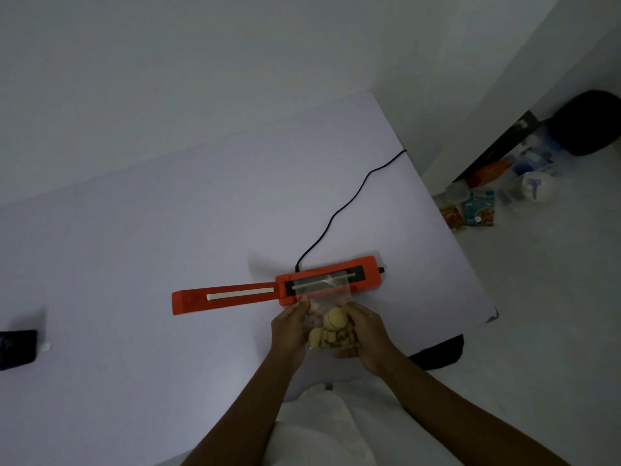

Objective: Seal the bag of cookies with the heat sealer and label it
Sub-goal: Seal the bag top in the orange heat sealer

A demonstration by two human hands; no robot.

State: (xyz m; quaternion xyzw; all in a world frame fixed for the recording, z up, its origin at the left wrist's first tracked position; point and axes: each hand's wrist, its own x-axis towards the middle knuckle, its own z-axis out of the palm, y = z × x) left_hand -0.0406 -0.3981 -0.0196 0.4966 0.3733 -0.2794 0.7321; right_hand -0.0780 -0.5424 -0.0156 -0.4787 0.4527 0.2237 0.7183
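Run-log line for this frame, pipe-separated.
left hand: holds bag of cookies | right hand: holds same bag | heat sealer: open, bag mouth laid across it

Head view: an orange heat sealer [280, 288] lies on the pale counter [161, 237] with its lid arm [232, 301] swung fully open to the left, a pale strip [240, 293] along that arm, and a black cord [336, 217] running from its back edge toward the counter's far right corner. The left grip [289, 331] and the right grip [368, 336] hold a clear bag of cookies [332, 320] from either side, fingers curled round it, with the bag's top edge laid across the sealing strip [312, 285] of the sealer's base. A dark object [16, 348] sits at the counter's left edge, and packets and containers [477, 211] lie on the floor [544, 304] to the right.
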